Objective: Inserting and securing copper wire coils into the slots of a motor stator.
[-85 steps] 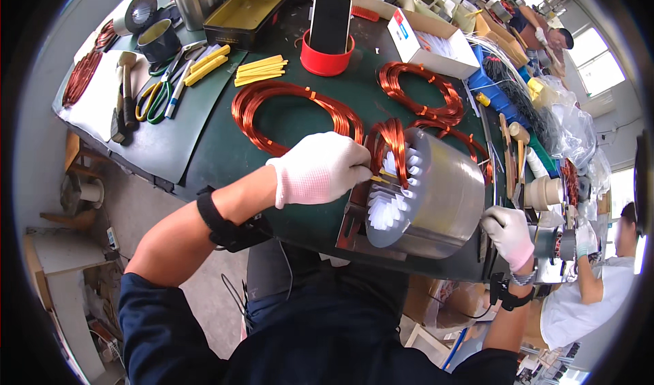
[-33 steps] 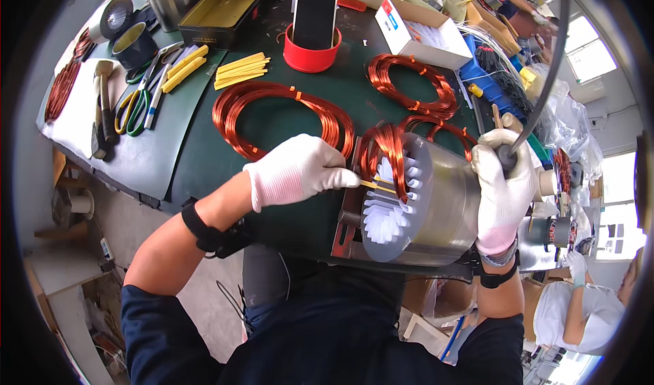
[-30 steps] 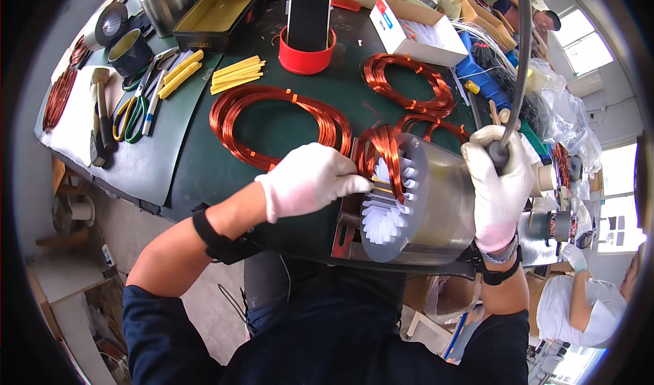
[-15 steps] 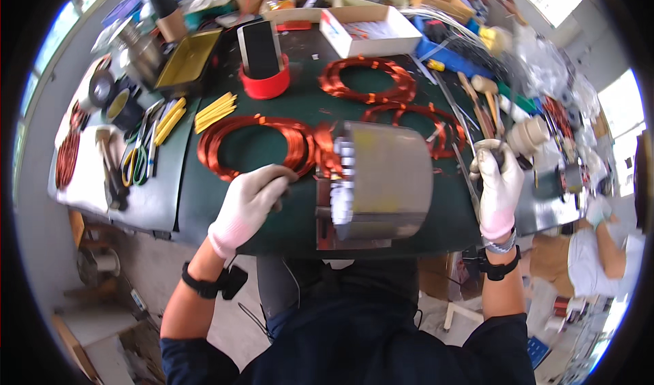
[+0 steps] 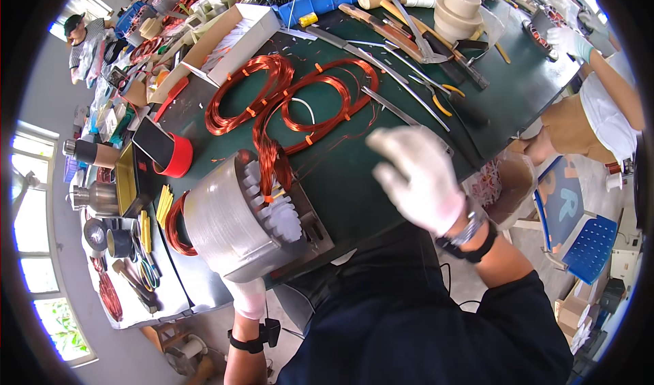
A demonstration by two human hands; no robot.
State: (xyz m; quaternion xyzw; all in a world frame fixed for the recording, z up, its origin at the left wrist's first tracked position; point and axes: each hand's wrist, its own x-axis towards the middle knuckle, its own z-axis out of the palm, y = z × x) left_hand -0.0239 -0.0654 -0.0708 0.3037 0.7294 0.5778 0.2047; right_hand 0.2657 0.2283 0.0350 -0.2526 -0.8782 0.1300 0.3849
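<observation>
A grey metal motor stator [image 5: 228, 214] lies on its side near the table's front edge, white slot liners [image 5: 281, 220] lining its right-facing end. A bound copper coil [image 5: 272, 163] runs into that end. My left hand [image 5: 246, 295], in a white glove, is against the stator's lower left side; the stator covers its fingers. My right hand [image 5: 419, 177], also gloved, is over the table to the right of the stator. It is blurred, with fingers apart and nothing visible in them. Two more joined loops of copper wire [image 5: 320, 105] lie beyond.
Pliers [image 5: 436, 99], a hammer [image 5: 470, 68] and long metal strips [image 5: 402, 116] lie at the far right. A phone [image 5: 153, 140] leans in a red holder [image 5: 178, 157] on the left. A co-worker's gloved hand [image 5: 569, 43] is at the table's right end.
My view has swung to the right. The stator's lined end faced left and now faces right. My left hand has come to the stator; my right has left the tools' side and opened.
</observation>
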